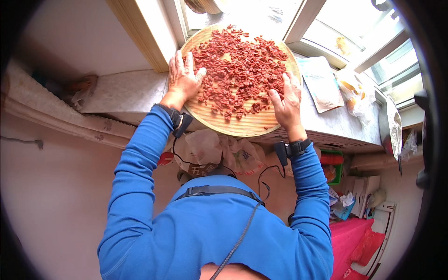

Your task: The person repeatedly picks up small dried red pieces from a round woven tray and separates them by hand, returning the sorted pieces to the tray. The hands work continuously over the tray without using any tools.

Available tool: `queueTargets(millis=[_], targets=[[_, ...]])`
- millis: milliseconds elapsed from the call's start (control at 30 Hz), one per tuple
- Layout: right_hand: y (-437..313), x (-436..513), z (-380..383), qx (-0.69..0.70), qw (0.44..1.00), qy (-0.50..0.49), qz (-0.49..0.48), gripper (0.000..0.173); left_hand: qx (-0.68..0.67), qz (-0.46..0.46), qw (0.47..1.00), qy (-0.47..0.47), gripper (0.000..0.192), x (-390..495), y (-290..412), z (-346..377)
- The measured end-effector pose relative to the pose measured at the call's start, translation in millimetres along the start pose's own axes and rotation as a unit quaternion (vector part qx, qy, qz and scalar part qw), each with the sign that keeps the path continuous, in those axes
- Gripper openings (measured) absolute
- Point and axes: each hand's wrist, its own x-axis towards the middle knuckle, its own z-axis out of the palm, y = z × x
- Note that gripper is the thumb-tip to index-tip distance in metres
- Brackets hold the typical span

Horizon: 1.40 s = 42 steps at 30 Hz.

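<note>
A round woven bamboo tray [234, 127] rests on the marble-look windowsill ledge, its near rim reaching past the ledge's front edge. Spread over its middle and far part are many small dark-red dried pieces [241, 66], perhaps cut fruit. My left hand [183, 80] lies over the tray's left side, palm down and fingers apart, with the thumb near the pieces. On the right side, my right hand [289, 99] lies palm down with its thumb apart, fingertips at the edge of the pieces. Neither palm nor the rim under the hands shows.
Right of the tray lie a white pouch [320, 84] and a clear plastic bag [353, 92] of orange-yellow things on the ledge [122, 89]. Window frames [302, 22] stand behind. Plastic bags [241, 154] hang or sit below the front edge. A green crate [337, 169] is lower right.
</note>
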Motion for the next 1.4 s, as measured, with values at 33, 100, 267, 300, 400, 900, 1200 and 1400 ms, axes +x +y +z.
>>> queueTargets(millis=[33,100,267,300,400,900,1200,1400], targets=[[2.1,1.0,4.1,-0.023,0.999,-0.010,0.034,0.065,-0.022,-0.004,0.999,-0.024,0.082,3.8,-0.5,0.8],[3.4,2.6,11.2,-0.050,0.992,-0.101,0.056,0.074,-0.066,0.027,0.997,-0.024,0.079,7.0,2.5,2.1],[-2.6,7.0,17.1,0.018,0.995,-0.088,-0.034,0.074,-0.097,0.130,0.986,-0.032,0.070,5.7,4.4,3.7],[-3.5,6.9,15.7,0.010,0.996,-0.090,-0.012,0.074,-0.115,0.124,0.985,-0.029,0.069,6.5,2.6,4.3],[-3.2,5.6,11.0,0.014,0.998,-0.060,0.013,0.070,-0.209,0.142,0.964,0.083,0.039,10.8,-3.9,7.1],[-34.4,25.8,-39.4,0.187,0.982,0.003,0.030,0.045,-0.374,0.128,0.903,0.167,0.035,-5.3,3.1,-22.8],[-116.4,57.2,-31.1,0.560,0.750,-0.256,0.242,0.024,-0.602,0.178,0.778,0.011,0.035,-51.7,66.3,-69.0],[-103.2,61.4,-10.0,0.657,0.640,-0.245,0.314,0.023,-0.671,0.052,0.738,-0.045,0.027,-40.9,67.5,-64.7]])
